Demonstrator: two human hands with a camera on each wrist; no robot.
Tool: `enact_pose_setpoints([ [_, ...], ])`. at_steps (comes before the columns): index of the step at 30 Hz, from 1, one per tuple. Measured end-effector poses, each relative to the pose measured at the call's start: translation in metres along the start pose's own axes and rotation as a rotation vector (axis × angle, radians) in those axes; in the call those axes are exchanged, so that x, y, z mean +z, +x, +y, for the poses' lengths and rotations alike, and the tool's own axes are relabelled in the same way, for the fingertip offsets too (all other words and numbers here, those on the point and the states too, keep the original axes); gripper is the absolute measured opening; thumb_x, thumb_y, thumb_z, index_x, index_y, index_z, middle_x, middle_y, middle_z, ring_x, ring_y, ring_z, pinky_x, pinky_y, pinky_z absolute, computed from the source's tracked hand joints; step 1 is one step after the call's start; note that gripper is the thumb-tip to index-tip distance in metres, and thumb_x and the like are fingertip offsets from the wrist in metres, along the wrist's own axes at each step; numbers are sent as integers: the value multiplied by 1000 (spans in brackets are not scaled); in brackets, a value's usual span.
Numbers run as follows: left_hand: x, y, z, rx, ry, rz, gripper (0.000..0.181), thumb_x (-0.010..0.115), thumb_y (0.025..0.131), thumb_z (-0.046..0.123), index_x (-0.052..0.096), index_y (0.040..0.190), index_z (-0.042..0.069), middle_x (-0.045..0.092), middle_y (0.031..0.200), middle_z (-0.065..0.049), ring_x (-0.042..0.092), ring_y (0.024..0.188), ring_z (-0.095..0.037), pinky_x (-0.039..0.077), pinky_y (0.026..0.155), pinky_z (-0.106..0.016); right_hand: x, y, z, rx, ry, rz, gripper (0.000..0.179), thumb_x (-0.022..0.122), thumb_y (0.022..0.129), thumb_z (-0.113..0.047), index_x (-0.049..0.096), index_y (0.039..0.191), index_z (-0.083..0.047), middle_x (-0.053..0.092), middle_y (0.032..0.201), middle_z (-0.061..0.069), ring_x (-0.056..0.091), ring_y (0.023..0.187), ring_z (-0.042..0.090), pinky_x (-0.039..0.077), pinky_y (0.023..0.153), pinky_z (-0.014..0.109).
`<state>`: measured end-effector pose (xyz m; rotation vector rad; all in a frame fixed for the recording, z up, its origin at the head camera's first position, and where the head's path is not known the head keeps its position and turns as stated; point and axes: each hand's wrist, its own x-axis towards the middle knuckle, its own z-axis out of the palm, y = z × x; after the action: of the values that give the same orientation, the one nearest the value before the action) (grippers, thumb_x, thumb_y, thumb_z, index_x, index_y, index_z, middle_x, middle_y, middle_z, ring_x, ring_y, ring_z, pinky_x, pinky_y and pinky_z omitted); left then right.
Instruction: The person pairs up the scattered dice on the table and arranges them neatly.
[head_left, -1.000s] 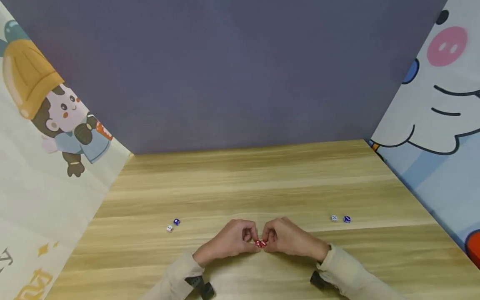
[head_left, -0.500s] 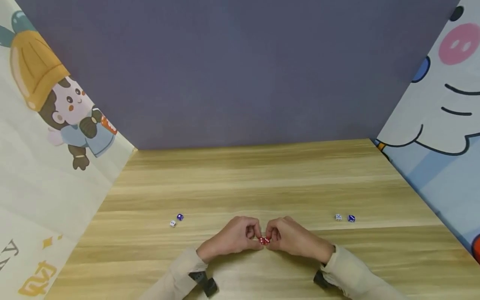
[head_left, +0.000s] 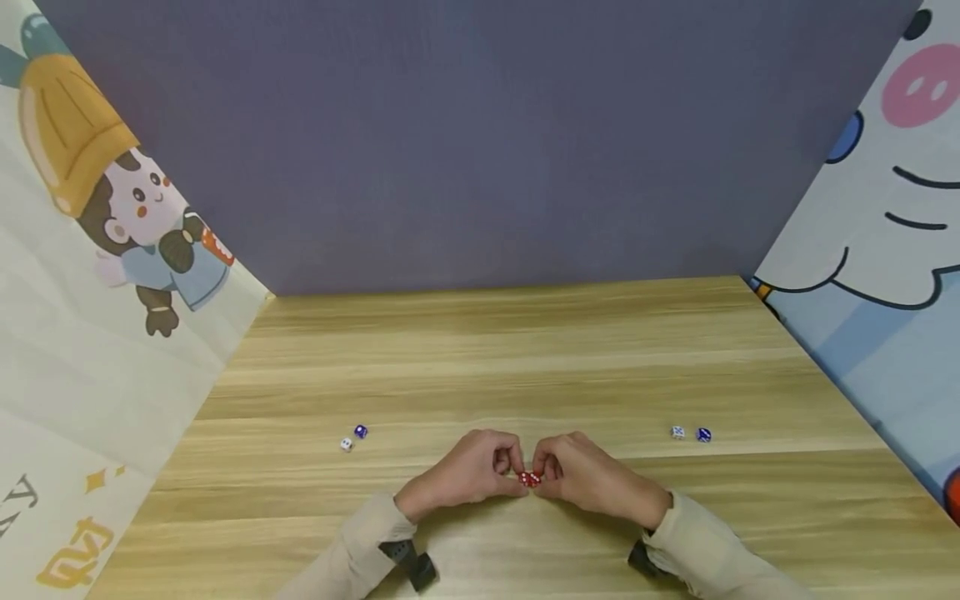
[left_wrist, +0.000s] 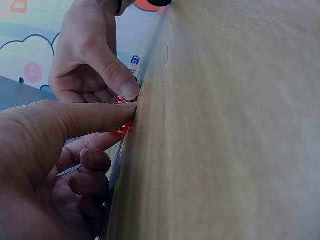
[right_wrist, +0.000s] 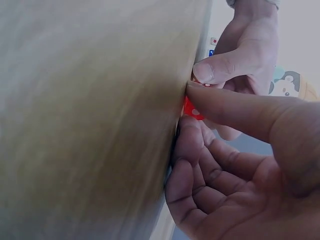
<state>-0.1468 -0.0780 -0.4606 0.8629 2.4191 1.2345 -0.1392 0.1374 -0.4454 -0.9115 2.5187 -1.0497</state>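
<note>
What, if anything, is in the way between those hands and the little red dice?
Nothing visible: the left hand and right hand pinch the red dice directly. The left pair of dice and the right pair of dice lie apart, off to the sides.

The left hand [head_left: 471, 472] and right hand [head_left: 591, 477] are held facing each other, fingertips [left_wrist: 131, 91] close together. On each, a pinch is formed by thumb and forefinger; the remaining fingers are curled. The left forearm [head_left: 360, 540] and right forearm [head_left: 708, 546] are angled inward.
</note>
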Motion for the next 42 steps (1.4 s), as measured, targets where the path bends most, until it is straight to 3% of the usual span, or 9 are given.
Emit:
enact_pose_setpoints([
  [4, 0, 0, 1, 1, -1, 5, 21, 86, 76, 9, 66, 80, 12, 45, 58, 8, 38, 53, 0, 32, 53, -17, -2, -3, -1, -16, -8, -4, 13, 79, 84, -8, 67, 87, -12, 60, 71, -11, 53, 63, -2, 47, 57, 21],
  [8, 0, -1, 2, -7, -6, 9, 21, 86, 76, 8, 65, 79, 12, 45, 58, 7, 38, 52, 0, 32, 53, -17, -11, -10, -1, -17, -2, -13, 20, 78, 83, -4, 70, 101, -5, 64, 77, -9, 57, 70, 0, 50, 62, 22],
  [11, 0, -1, 2, -5, -7, 8, 21, 86, 76, 9, 66, 79, 12, 45, 58, 7, 38, 52, 0, 32, 53, -17, -25, -20, 2, 20, 3, -5, 31, 78, 82, -4, 69, 112, -2, 66, 85, -6, 61, 76, 3, 52, 67, 25],
  [17, 1, 0, 1, 7, 7, 8, 21, 87, 76, 11, 67, 80, 13, 44, 60, 9, 39, 55, 1, 35, 55, -16, -69, -45, 23, 136, -29, 79, 28, 73, 90, -11, 68, 117, -3, 67, 91, -4, 60, 78, 6, 51, 67, 27],
  [20, 2, 0, 1, 2, 14, 11, 21, 87, 76, 12, 67, 80, 14, 44, 60, 10, 39, 55, 1, 35, 56, -16, -90, -58, 38, 203, -108, 123, 32, 72, 92, -13, 66, 121, -2, 65, 94, -3, 60, 81, 11, 50, 67, 30],
  [24, 2, 0, 1, -11, 19, 15, 21, 87, 75, 12, 67, 80, 14, 45, 59, 9, 39, 54, 1, 35, 56, -16, -107, -71, 60, 255, -285, 151, 46, 78, 85, -11, 60, 126, 0, 65, 104, 8, 62, 92, 27, 52, 71, 40],
  [28, 2, 0, 2, -20, 21, 15, 21, 87, 76, 13, 66, 80, 15, 45, 59, 9, 39, 54, 1, 34, 56, -16, -113, -79, 79, 246, -401, 147, 40, 83, 78, -10, 65, 113, -3, 66, 102, 8, 61, 93, 32, 51, 72, 46],
  [33, 2, 0, 1, -22, 28, 13, 22, 87, 76, 15, 66, 80, 16, 44, 59, 11, 39, 55, 2, 35, 57, -16, -112, -82, 91, 202, -391, 168, 18, 81, 79, -6, 69, 87, -15, 65, 84, -6, 60, 77, 15, 49, 65, 35],
  [42, 2, 0, -1, -5, 13, 8, 21, 87, 76, 15, 66, 80, 17, 44, 59, 11, 39, 54, 2, 35, 56, -16, -108, -86, 93, 233, -351, 221, 15, 80, 80, -5, 72, 85, -16, 66, 80, -8, 59, 71, 8, 49, 60, 29],
])
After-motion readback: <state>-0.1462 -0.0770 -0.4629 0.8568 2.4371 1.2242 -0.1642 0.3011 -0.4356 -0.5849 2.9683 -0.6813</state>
